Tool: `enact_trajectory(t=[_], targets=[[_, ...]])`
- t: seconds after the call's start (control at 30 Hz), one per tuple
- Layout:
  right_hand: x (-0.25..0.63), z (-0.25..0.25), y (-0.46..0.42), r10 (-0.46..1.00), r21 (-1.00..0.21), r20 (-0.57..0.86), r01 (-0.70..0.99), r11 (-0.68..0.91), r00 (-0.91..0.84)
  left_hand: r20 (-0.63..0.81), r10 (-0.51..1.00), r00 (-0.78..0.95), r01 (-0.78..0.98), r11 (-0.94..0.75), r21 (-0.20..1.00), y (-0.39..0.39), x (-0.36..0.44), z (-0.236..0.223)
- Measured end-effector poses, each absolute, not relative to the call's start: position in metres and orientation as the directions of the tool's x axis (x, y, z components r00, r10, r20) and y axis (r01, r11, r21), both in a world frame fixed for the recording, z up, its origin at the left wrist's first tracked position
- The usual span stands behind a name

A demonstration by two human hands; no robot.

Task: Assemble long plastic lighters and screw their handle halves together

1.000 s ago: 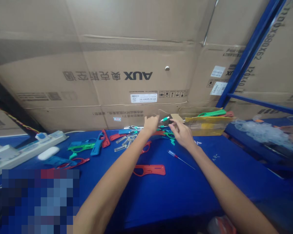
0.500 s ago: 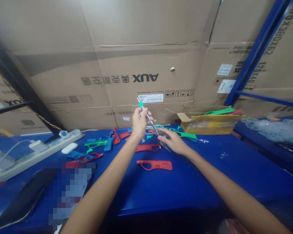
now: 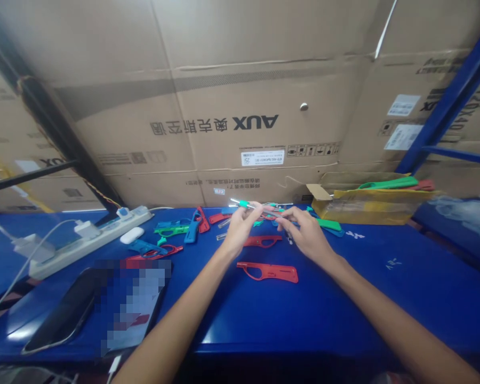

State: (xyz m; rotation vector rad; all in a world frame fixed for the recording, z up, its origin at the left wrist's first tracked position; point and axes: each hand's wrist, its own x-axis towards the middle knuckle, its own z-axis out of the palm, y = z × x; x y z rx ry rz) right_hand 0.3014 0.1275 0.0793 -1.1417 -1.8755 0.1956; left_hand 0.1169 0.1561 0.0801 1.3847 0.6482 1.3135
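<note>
A thin metal tube with a green plastic piece [image 3: 244, 204] near its left end lies almost level between my hands. My left hand [image 3: 240, 229] is closed round it just right of the green piece. At its other end, the fingers of my right hand [image 3: 310, 234] pinch the tube; the exact grip is partly hidden. Below my hands a red plastic handle half, like a long lighter's shell [image 3: 276, 272], lies flat on the blue table [image 3: 240, 314]. Another red handle half [image 3: 260, 241] rests just behind it, between my wrists.
Blue, green and red handle halves [image 3: 192, 228] lie scattered at the back left. A power strip [image 3: 96, 242] and pixelated screen device [image 3: 140, 309] are on the left. At the back right stands a cardboard box [image 3: 372, 208] holding green and red shells. Cardboard [image 3: 224, 96] walls the back.
The tube has swung from steeply slanted to nearly level, its green end coming down. My left hand has lowered, and both hands now sit closer together. The whole view has shifted slightly.
</note>
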Motion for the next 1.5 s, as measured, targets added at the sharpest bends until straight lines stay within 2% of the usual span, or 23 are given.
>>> enact_trajectory(t=[0.07,0.17,0.43,0.73,0.97,1.13,1.3,1.5], targets=[[0.300,0.081,0.126,0.765,-0.522,0.615,0.629,0.577,-0.191,0.355,0.890,0.288,-0.261,-0.283,0.923,0.155,0.115,0.078],[0.298,0.080,0.125,0.807,-0.620,0.543,0.536,0.572,-0.233,0.338,0.881,0.332,-0.256,-0.261,0.931,0.153,0.110,0.074],[0.298,0.077,0.124,0.840,-0.795,0.460,0.288,0.534,-0.287,0.328,0.907,0.266,-0.252,-0.263,0.931,0.163,0.098,0.066],[0.297,0.077,0.122,0.821,-0.754,0.554,0.335,0.564,-0.135,0.297,0.941,0.161,-0.263,-0.250,0.932,0.155,0.105,0.073],[0.296,0.077,0.119,0.713,-0.586,0.686,0.472,0.658,-0.143,0.297,0.946,0.129,-0.240,-0.261,0.935,0.144,0.111,0.080],[0.294,0.077,0.116,0.676,-0.535,0.718,0.491,0.688,-0.166,0.321,0.938,0.133,-0.241,-0.283,0.928,0.140,0.113,0.082],[0.292,0.077,0.113,0.669,-0.540,0.725,0.468,0.699,-0.162,0.343,0.926,0.159,-0.239,-0.301,0.923,0.137,0.114,0.083],[0.289,0.079,0.111,0.730,-0.662,0.679,0.360,0.657,-0.083,0.390,0.889,0.239,-0.271,-0.325,0.906,0.136,0.113,0.084]])
